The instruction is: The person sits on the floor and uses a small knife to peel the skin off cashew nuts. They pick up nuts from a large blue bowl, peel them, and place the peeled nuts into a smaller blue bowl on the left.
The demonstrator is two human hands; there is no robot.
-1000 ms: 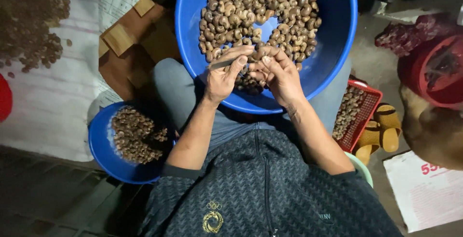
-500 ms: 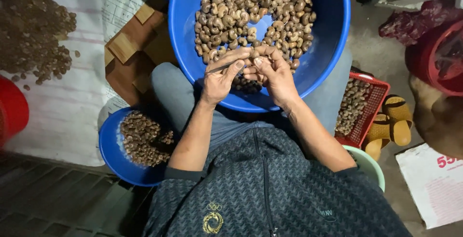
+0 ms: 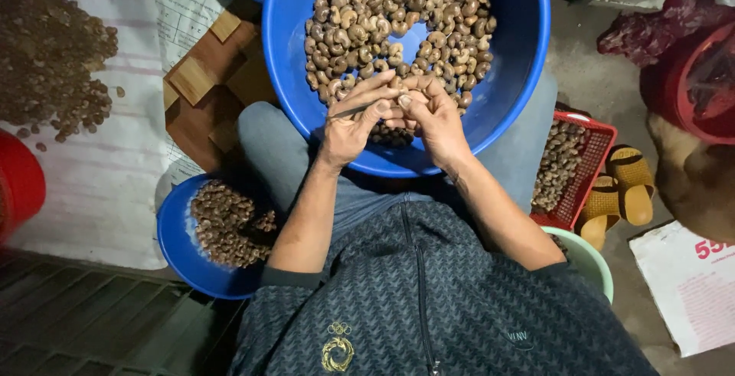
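Sacking covered the floor point(image 3: 92, 192) under a big blue basin point(image 3: 521, 62) of cashews. Over its near rim, the left hand point(image 3: 354, 125) gripped a thin blade point(image 3: 351, 109) pointing rightward at a nut point(image 3: 398, 99) pinched in the right hand point(image 3: 432, 116).

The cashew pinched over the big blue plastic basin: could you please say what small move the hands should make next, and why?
Probably a short scrape with the thin metal pick. The left hand holds it, tip aimed at the cashew nut pinched in the right hand, both above the big blue plastic basin of nuts. Whether the tip touches is unclear.
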